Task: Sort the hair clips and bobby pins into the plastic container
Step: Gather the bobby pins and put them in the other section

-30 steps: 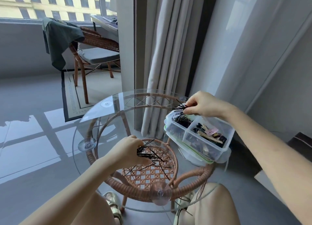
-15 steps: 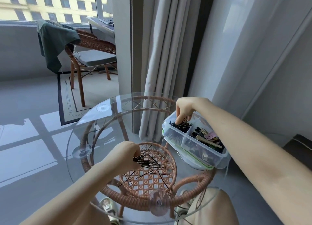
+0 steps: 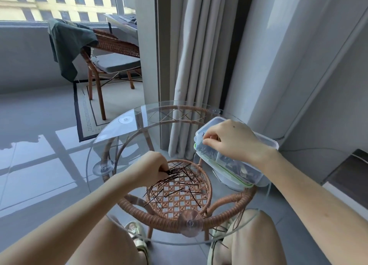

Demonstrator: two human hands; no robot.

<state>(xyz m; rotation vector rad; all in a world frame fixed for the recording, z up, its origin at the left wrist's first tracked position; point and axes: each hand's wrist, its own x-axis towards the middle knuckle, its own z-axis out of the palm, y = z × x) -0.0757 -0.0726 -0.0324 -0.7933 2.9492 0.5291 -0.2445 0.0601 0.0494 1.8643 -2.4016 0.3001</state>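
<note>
A clear plastic container with divided compartments sits at the right edge of the round glass table. My right hand is over its far-left compartment, fingers curled down among dark bobby pins; whether it still holds any is hidden. The near compartments hold hair clips. My left hand is closed on a fanned bunch of bobby pins on the glass. More loose bobby pins lie scattered on the table in front of it.
Under the glass is a rattan frame with a woven lower shelf. A grey curtain hangs just behind the table. A rattan chair with a green cloth stands at the back left. My knees are below the table's near edge.
My right hand dropped from above the container into its far-left compartment, and its pins are no longer visible. My left hand stayed on its bunch of pins.
</note>
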